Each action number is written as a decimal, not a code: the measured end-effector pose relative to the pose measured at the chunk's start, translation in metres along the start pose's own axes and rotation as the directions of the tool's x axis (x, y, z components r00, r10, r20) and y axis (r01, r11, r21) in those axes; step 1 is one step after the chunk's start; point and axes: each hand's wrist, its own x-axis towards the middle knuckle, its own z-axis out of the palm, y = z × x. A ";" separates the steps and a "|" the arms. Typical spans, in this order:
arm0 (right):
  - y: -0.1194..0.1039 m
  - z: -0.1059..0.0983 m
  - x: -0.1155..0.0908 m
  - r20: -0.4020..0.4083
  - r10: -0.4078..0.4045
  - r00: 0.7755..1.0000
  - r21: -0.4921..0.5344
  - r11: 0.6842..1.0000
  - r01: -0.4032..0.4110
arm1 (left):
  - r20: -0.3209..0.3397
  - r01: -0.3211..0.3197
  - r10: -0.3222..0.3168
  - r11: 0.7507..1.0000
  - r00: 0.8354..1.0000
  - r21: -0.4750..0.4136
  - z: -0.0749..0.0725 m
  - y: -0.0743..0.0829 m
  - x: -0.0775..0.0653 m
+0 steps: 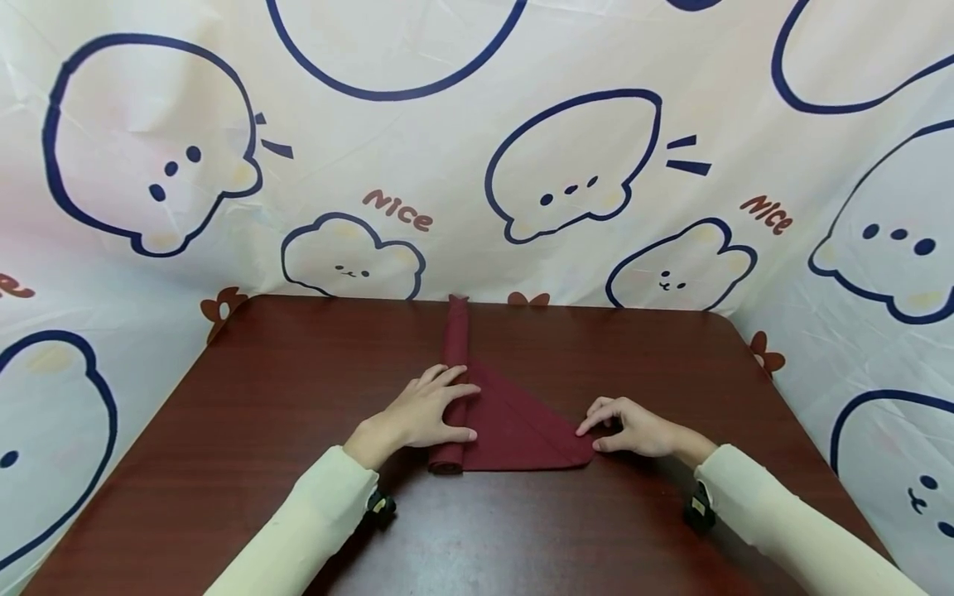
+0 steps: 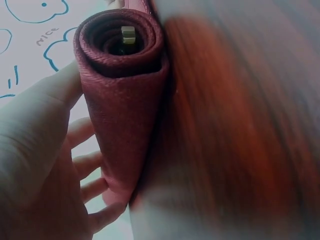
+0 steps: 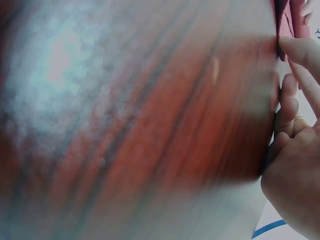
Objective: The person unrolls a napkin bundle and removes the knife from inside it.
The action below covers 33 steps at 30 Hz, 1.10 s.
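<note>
A dark red cloth (image 1: 522, 430) lies on the table, its left part wound into a long roll (image 1: 456, 339) and its right part a flat, pointed flap. My left hand (image 1: 428, 411) rests across the roll with fingers spread and fairly straight. In the left wrist view, the roll's end (image 2: 122, 65) shows spiral layers, with a small pale gold-coloured piece (image 2: 128, 35) inside it. At the flap's right corner, my right hand (image 1: 633, 426) pinches the cloth between thumb and index finger. The right wrist view catches only a sliver of cloth (image 3: 285, 25) by the fingertips.
The dark brown wooden table (image 1: 313, 364) has a glossy top and rounded far corners. Behind it and at both sides hangs a pale curtain (image 1: 455, 149) with blue cartoon outlines. The roll's far end reaches the table's back edge. Dark camera mounts (image 1: 380, 507) sit at both wrists.
</note>
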 end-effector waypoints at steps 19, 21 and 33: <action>0.000 0.000 0.000 0.003 0.013 1.000 -0.008 1.000 -0.013 | -0.004 0.033 -0.033 0.998 0.999 -0.051 -0.008 -0.014 -0.016; 0.000 0.000 0.001 0.005 0.013 1.000 -0.006 1.000 -0.013 | 0.000 0.038 -0.038 0.998 0.999 -0.055 -0.009 -0.016 -0.018; -0.003 0.000 0.000 -0.001 0.013 1.000 -0.004 1.000 -0.013 | 0.009 0.067 -0.067 0.994 0.998 -0.090 -0.017 -0.027 -0.028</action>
